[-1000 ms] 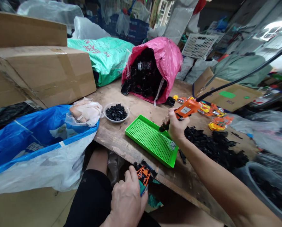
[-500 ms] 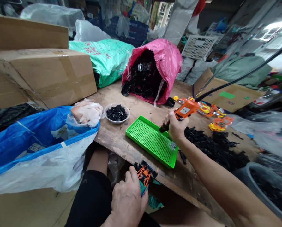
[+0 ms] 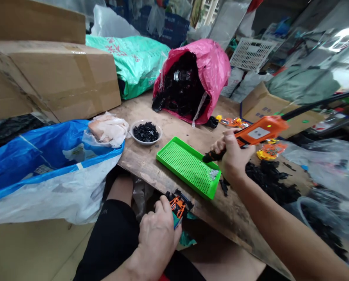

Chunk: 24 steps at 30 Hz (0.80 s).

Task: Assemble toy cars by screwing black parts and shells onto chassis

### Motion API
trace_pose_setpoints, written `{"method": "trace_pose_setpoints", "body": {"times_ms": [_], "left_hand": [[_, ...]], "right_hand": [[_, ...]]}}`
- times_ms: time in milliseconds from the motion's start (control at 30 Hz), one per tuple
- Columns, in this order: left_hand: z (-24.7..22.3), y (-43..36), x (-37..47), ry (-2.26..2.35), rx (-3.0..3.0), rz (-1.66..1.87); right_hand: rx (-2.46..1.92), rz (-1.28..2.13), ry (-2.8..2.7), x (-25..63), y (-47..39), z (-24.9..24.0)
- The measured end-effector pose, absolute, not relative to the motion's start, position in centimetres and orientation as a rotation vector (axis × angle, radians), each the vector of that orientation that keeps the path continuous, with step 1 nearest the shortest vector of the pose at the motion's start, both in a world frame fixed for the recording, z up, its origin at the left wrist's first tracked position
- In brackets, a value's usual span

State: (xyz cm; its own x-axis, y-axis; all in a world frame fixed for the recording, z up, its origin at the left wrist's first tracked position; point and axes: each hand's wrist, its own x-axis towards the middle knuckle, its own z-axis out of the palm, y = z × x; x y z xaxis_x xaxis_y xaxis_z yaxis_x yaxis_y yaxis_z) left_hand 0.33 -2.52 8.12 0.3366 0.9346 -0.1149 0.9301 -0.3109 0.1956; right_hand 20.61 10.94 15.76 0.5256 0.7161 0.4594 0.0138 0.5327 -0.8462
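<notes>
My right hand [image 3: 235, 158] is wrapped round an orange electric screwdriver [image 3: 260, 132], held slantwise with its black nose over the green perforated tray [image 3: 177, 166]. A small heap of silver screws [image 3: 213, 174] lies at the tray's right end. Whether the bit touches the tray or carries a screw is too small to tell. Low in front of the table edge, my left hand [image 3: 159, 228] grips a toy car [image 3: 178, 206] with an orange frame and black and teal parts; the fingers hide part of it.
A bowl of small black parts [image 3: 146, 132] stands left of the tray. Behind lies a pink sack [image 3: 212, 62] of black parts. Black pieces [image 3: 268, 181] are heaped at right, near a clear tub [image 3: 301, 208]. A blue-lined bag [image 3: 54, 156] and a cardboard box [image 3: 65, 78] occupy the left.
The screwdriver has tipped to a flatter slant, its rear end swinging right and towards me. My left hand still grips the toy car. The whole view has shifted slightly.
</notes>
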Motion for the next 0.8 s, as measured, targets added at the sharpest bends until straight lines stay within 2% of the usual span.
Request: {"method": "trace_pose_setpoints", "body": {"times_ms": [200,333,800], "left_hand": [[8.8,-2.4,0.5,1.667,2.34,-0.002],[8.7,-2.6,0.4,1.664,2.34,0.022],[8.6,-2.6,0.5,1.658,2.319,0.033]], "right_hand": [[-0.978,0.716,-0.991,16.6,4.4,18.4],[-0.946,0.876,-1.053,14.4,1.2,18.3],[-0.961,0.985,-1.062,13.4,0.5,15.6]]}}
